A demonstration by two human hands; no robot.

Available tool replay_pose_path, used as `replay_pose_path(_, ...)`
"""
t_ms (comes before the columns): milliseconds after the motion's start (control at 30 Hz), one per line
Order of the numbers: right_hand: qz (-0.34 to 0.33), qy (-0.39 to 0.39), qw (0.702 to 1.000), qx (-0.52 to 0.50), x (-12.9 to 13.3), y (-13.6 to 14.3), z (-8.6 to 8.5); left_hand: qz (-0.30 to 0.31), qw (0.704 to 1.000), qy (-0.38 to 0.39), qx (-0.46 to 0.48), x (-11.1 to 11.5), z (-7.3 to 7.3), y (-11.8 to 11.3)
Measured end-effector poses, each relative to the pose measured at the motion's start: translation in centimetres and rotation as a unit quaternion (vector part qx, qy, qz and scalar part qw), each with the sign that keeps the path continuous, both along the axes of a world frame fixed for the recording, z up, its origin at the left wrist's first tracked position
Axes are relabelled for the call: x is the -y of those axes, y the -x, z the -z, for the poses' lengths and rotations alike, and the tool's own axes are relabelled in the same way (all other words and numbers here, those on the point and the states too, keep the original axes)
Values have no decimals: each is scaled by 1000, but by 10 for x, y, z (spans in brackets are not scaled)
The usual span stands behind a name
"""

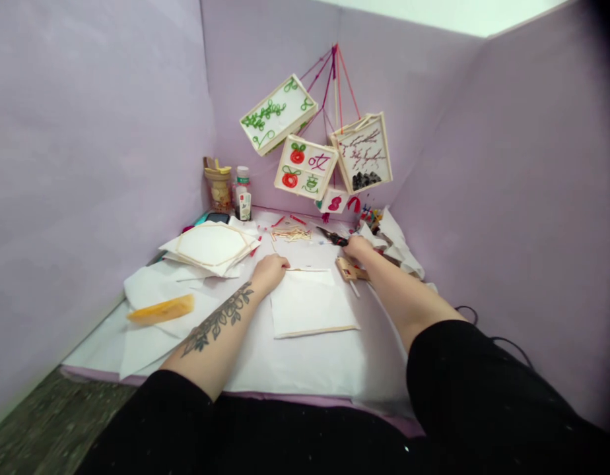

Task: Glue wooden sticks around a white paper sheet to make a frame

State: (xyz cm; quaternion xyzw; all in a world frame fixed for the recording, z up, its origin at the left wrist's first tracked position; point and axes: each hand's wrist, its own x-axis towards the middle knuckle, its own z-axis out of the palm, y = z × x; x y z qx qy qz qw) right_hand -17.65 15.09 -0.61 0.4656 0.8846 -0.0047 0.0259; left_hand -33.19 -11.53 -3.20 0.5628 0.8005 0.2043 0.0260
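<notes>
White paper sheet [309, 303] flat at table centre, wooden sticks along near and far edges; scissors [333, 237] toward table's far edge.

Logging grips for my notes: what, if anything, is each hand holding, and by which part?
The left hand presses the far edge of the white stick-framed paper square. The right hand reaches beside the dark scissors; whether it grips anything cannot be told.

one head-worn view looks forward and down from just above the white sheet [312, 307]. it faces the corner behind that sheet, close in.
</notes>
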Motion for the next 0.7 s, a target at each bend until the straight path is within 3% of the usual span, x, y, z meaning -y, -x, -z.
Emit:
replay_pose_path(133, -5, -28, 1000, 1, 19, -5, -17, 3, 1000, -4, 5, 0, 1, 1)
replay_pose_path(233, -75, 2, 996, 56, 39, -30, -25, 7, 1000, -7, 9, 0, 1, 2)
replay_pose_path(300, -145, 40, 984, 97, 52, -49, -26, 9, 1000, -9, 10, 0, 1, 2)
replay_pose_path(367, -167, 49, 979, 105, 63, -63, -22, 9, 1000, -11, 9, 0, 1, 2)
replay_pose_path(567, -182, 15, 983, 24, 66, -75, -10, 5, 1000, -11, 3, 1, 0, 1)
replay_pose_path(700, -156, 16, 982, -102, 55, -89, -23, 5, 1000, -11, 6, 1, 0, 1)
